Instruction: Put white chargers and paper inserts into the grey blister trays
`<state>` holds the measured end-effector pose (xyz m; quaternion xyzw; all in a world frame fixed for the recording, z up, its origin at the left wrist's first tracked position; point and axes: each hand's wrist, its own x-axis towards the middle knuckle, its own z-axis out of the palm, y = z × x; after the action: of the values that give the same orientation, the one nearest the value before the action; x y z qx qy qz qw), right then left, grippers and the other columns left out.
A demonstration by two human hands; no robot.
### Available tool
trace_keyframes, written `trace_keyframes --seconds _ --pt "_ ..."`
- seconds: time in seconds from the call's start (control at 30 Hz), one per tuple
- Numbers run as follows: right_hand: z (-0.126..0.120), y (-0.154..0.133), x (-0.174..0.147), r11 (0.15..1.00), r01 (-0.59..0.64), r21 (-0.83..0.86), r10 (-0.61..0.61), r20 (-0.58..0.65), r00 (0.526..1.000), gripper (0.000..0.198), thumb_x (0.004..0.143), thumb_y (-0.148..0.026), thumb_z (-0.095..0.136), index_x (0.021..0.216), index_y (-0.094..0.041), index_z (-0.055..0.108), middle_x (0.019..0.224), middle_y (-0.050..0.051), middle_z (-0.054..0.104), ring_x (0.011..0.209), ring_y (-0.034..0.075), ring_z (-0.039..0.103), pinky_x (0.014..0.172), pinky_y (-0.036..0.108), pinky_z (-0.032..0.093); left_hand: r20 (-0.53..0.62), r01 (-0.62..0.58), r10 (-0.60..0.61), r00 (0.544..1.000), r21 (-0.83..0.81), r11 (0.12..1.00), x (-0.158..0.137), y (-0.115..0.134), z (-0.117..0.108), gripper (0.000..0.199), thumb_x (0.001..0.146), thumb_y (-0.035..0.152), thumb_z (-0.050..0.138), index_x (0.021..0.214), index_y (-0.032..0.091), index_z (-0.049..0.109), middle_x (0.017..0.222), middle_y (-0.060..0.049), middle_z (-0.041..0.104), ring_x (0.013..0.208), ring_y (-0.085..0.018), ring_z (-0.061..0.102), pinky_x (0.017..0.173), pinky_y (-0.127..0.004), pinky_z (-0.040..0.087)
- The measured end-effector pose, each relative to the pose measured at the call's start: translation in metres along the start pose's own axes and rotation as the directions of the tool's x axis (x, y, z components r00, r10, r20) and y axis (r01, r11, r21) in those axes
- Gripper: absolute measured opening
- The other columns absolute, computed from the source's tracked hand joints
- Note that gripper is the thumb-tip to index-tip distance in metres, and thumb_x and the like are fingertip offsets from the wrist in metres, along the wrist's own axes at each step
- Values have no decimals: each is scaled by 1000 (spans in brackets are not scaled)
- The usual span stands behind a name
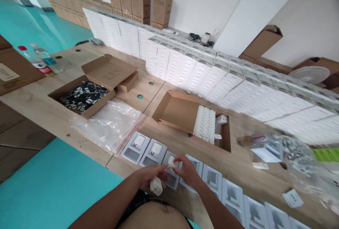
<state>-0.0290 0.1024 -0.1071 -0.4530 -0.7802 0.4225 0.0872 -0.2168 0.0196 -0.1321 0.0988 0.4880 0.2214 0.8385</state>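
Hands met at six o'clock, low over the near edge of the wooden worktop (238, 165). The left hand (151, 175) had its grip closed around a white charger block (156, 186), which hung below the fingers. The right hand (187, 171) pinched a second small white piece (172, 162) between thumb and fingertips, its grip nearly closed on it, and the two hands almost touched at that piece. Both were held just above a row of white plastic trays (233, 193) that ran along the near edge from about seven o'clock out to four o'clock; the two trays at the seven o'clock end each held a white block, while those toward four o'clock showed bare recesses.

At twelve o'clock from the hands sat an open cardboard box (182, 112) with rows of white chargers packed in it. At ten o'clock lay a pile of clear zip bags (111, 124), and beyond them another open carton (82, 96) filled with black and white pieces. Two water bottles (42, 59) stood at the far nine o'clock corner. A long wall of stacked white retail boxes (212, 70) crossed the worktop from eleven to three o'clock, with a clear bag of small parts (293, 151) near it at three o'clock.
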Motion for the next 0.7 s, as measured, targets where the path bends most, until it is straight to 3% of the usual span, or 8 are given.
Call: trace_keyframes --seconds 0.1,0.2,0.27,0.33,0.43,0.5,0.6,0.7 --pt "7 20 7 968 60 -244 -74 -47 996 27 68 -11 67 93 -22 65 108 6 64 106 25 54 93 39 40 -52 40 -37 998 56 998 6 -4 0 63 66 75 62 80 14 65 106 -12 65 59 -17 63 47 -28 43" --pt "11 18 7 931 53 -361 -77 -53 996 28 69 -12 70 95 -22 67 114 8 62 111 28 51 94 41 38 -57 59 -57 997 48 997 2 -2 0 62 65 75 63 81 15 65 110 -11 64 59 -16 63 46 -27 41" --pt "10 6 -2 948 51 -315 -83 -90 992 24 72 -15 69 94 -23 68 118 8 60 115 28 50 96 42 37 -36 54 -53 998 38 998 -2 1 3 62 65 75 63 84 15 66 108 -10 65 59 -16 63 45 -27 41" --pt "6 -11 -17 984 92 -153 -106 -83 991 18 74 -17 67 91 -23 67 114 6 62 111 25 52 95 38 39 -4 14 -14 1000 12 1000 -4 6 9 62 66 74 63 88 16 66 104 -8 66 57 -16 62 45 -26 41" --pt "1 -37 -43 985 126 121 -130 26 991 18 70 -17 68 86 -22 62 98 0 64 93 18 58 86 30 44 57 -64 65 996 -27 998 0 15 26 63 70 73 60 95 16 66 85 -6 67 56 -17 60 48 -27 44" --pt "-6 -44 -55 977 59 204 -76 79 994 23 65 -16 69 84 -22 59 95 -1 63 84 16 58 76 26 46 100 -80 83 991 -32 996 9 23 41 63 72 72 59 100 16 64 75 -5 65 56 -18 60 50 -28 45" --pt "-25 -28 -61 964 -31 264 17 57 998 25 62 -13 69 84 -21 59 99 0 64 85 17 60 76 27 47 127 -94 94 987 -6 996 25 33 58 63 75 73 52 110 20 56 82 -4 65 69 -22 63 60 -32 48" --pt "-52 16 -56 986 -84 147 97 -86 992 25 65 -12 68 88 -21 62 98 2 66 95 21 60 89 34 44 106 -278 261 960 218 935 38 36 65 58 78 70 49 108 21 57 102 -7 63 100 -29 59 85 -42 46"
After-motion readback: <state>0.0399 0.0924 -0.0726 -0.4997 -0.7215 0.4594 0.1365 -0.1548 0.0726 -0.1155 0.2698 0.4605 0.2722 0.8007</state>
